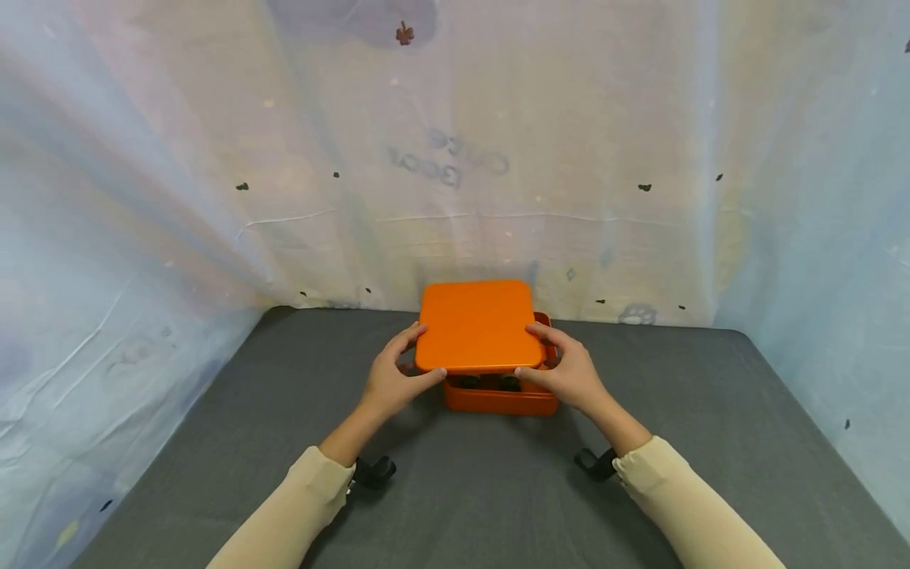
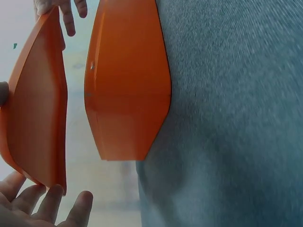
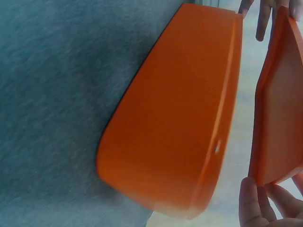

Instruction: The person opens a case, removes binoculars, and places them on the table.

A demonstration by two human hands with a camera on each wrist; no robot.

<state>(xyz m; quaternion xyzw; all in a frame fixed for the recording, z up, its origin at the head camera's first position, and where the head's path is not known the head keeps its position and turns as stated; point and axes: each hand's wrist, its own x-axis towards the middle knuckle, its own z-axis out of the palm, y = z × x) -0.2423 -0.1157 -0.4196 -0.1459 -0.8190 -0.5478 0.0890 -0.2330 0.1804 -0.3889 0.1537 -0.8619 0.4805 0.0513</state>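
An orange square lid (image 1: 476, 324) is gripped at its two sides. My left hand (image 1: 391, 378) holds its left side, thumb at the near corner, and my right hand (image 1: 573, 375) grips the opposite side. Below it stands an orange box (image 1: 501, 403) on the table. Both wrist views show a gap between the raised lid (image 2: 35, 104) and the box (image 3: 165, 109). Some dark things (image 1: 509, 383) inside the box show under the lid's near edge; too little of them is visible to tell their kind. The lid hides most of the inside.
A grey cloth-covered table (image 1: 469, 490) lies under the box. Behind the table hangs a pale patterned curtain (image 1: 498, 158), close to the box's far side, with more of it at left and right. A black wrist strap piece (image 1: 374, 472) projects beside the left sleeve.
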